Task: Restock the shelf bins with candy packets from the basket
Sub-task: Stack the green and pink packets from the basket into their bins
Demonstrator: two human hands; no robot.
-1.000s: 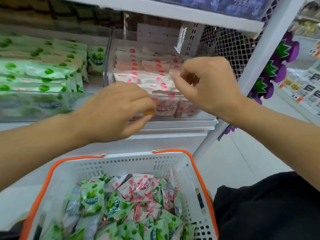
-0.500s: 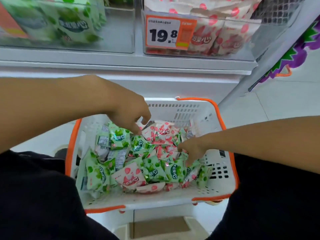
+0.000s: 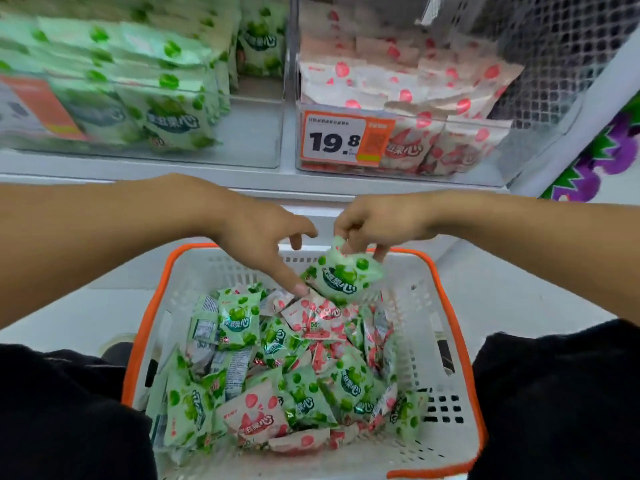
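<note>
A white basket with an orange rim (image 3: 450, 306) sits between my knees, holding several green and pink candy packets. My right hand (image 3: 377, 223) pinches a green candy packet (image 3: 343, 277) by its top edge, lifted above the far side of the basket. My left hand (image 3: 256, 237) hovers beside it with fingers spread, one fingertip reaching down next to the packet's left edge. On the shelf above, a clear left bin (image 3: 249, 133) holds green packets and a clear right bin (image 3: 502, 157) holds pink packets.
An orange price tag reading 19.8 (image 3: 346, 138) hangs on the right bin's front. A white shelf post (image 3: 595, 98) and wire mesh stand at the right. My dark trouser legs (image 3: 554, 403) flank the basket on both sides.
My right hand has risen out of the basket with a green packet pinched in it. My left hand moved up and right toward that packet. The view tilted up slightly.
</note>
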